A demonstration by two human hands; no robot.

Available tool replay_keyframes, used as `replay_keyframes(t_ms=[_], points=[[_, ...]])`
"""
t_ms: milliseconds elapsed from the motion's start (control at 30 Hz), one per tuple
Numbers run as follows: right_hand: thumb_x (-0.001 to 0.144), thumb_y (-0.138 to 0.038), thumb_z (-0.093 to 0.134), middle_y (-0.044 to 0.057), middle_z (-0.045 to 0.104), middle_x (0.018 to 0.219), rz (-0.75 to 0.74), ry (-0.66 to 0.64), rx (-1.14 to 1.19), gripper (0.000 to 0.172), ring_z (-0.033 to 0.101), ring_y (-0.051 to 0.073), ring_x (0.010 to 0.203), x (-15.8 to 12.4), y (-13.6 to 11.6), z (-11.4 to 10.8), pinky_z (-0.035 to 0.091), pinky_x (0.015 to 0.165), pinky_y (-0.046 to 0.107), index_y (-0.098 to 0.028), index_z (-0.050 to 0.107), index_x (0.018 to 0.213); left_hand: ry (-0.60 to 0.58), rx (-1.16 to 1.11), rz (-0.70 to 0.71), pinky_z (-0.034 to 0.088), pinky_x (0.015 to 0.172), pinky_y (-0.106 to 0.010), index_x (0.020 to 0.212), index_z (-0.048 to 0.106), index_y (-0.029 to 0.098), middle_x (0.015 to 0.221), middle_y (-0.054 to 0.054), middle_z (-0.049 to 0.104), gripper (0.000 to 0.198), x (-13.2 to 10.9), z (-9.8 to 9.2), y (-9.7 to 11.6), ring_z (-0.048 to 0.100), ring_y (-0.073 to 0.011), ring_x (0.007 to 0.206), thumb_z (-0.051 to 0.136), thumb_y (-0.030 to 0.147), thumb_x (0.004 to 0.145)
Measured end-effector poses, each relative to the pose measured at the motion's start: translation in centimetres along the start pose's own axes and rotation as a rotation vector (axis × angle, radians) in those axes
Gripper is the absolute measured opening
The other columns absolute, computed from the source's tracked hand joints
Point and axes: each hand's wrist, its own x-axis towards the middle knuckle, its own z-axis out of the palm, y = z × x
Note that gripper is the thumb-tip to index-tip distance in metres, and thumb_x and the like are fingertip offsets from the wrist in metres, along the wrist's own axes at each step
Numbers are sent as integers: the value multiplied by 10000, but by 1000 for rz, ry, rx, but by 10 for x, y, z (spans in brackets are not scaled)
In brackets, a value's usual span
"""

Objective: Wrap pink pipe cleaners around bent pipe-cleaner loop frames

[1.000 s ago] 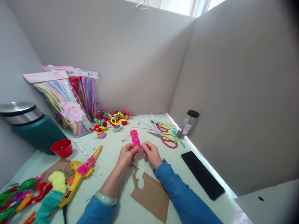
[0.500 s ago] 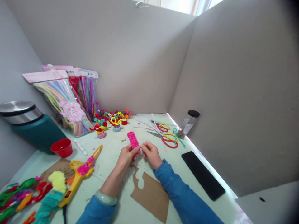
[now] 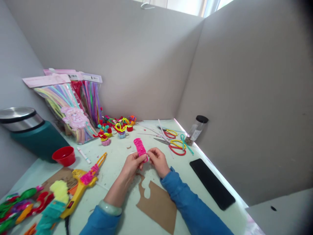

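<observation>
A flat pink fuzzy strip, apparently wound pipe cleaner, points up and away above the table. My left hand grips its lower end between thumb and fingers. At the strip's lower right edge, my right hand is closed in a pinch, its fingertips touching or very near the pink end; what lies inside that pinch is too small to make out. Below both hands lies a piece of brown cardboard with a curved cutout, partly under the right sleeve.
Left of me lie a yellow glue gun, a red cup, a teal bottle and bagged pipe cleaners. Scissors, a jar and a black phone are on the right. Small fuzzy crafts stand at the back.
The hands and pink strip hold nearly the same pose. A bit more of the strip's lower end shows between the hands, and the view has shifted slightly.
</observation>
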Motion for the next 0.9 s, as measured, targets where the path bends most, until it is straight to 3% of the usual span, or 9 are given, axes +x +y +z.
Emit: replay_keyframes(t_ms=[100, 300, 500, 733, 900], points=[[764, -330, 581, -10, 566, 679, -155, 104, -160, 160, 477, 100, 539, -2, 0, 0, 400, 516, 225, -177, 580, 813, 86, 51, -6, 243, 373, -187, 623, 558, 117, 445, 30, 486, 264, 2, 1, -1, 350, -40, 338, 667, 357, 653], [805, -288, 532, 41, 609, 775, -323, 68, -366, 157, 547, 157, 728, -8, -7, 1, 435, 689, 279, -184, 650, 815, 138, 51, -8, 257, 369, -189, 643, 579, 116, 471, 25, 520, 263, 1, 4, 3, 368, -46, 330, 684, 355, 611], [788, -318, 546, 52, 626, 790, -220, 89, -332, 175, 547, 167, 713, -7, -3, 0, 450, 639, 278, -188, 641, 856, 85, 31, -6, 327, 423, -196, 689, 603, 109, 606, -26, 604, 297, 1, 2, 2, 457, -68, 398, 664, 394, 632], [772, -310, 566, 40, 634, 730, -119, 20, -208, 182, 540, 138, 600, -5, -1, 2, 447, 554, 253, -176, 653, 860, 104, 82, 13, 313, 415, -188, 639, 588, 115, 436, 1, 532, 302, 2, 0, -1, 446, -77, 373, 658, 408, 629], [740, -295, 600, 19, 629, 660, -40, -19, -66, 178, 519, 114, 523, -3, -4, 5, 435, 515, 243, -157, 647, 841, 67, 52, 16, 355, 440, -191, 639, 580, 114, 450, -6, 551, 296, 2, 2, -1, 474, -82, 393, 658, 399, 629]])
